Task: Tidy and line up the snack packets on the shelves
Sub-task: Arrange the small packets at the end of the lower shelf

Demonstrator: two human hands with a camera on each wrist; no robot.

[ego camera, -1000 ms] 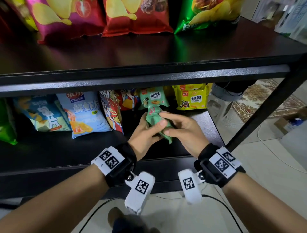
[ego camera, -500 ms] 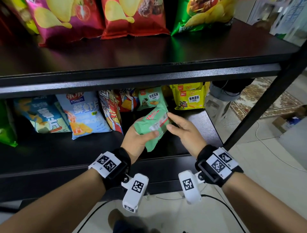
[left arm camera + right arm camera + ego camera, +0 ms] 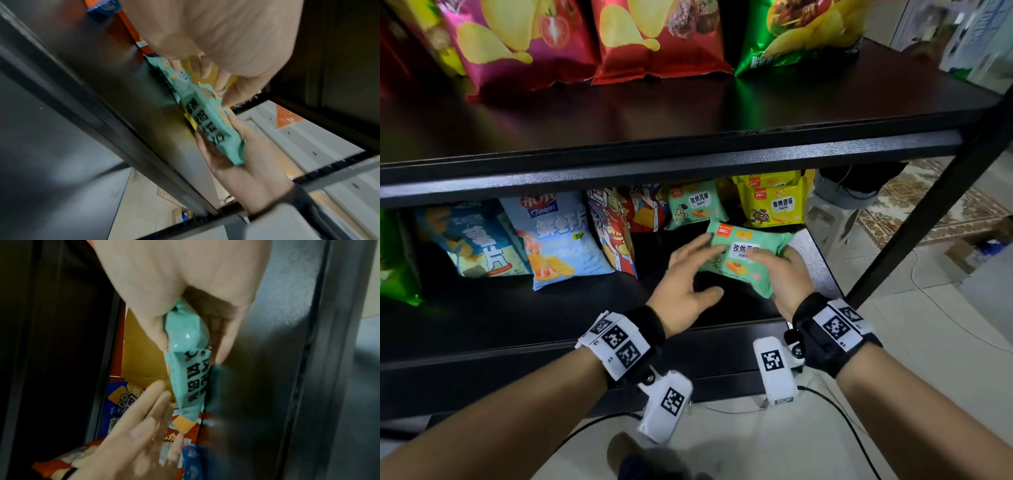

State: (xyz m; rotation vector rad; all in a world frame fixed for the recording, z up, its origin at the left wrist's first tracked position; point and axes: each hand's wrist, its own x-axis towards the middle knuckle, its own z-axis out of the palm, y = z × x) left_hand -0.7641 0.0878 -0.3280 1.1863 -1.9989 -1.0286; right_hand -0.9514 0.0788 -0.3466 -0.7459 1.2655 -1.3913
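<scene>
Mint-green foil snack packet held face-up above the lower black shelf.

Its long axis runs from 10 to 4 o'clock. The right hand is nearer, fingers clamped on its 4 o'clock end; the left hand, fingers spread apart, only brushes the 9 o'clock edge. Half a second ago the left hand gripped the packet; now the right does.

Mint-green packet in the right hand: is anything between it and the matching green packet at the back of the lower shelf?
Nothing visible: the mint-green packet, gripped by the right hand, sits just before the standing green packet; the left hand is beside it.
</scene>
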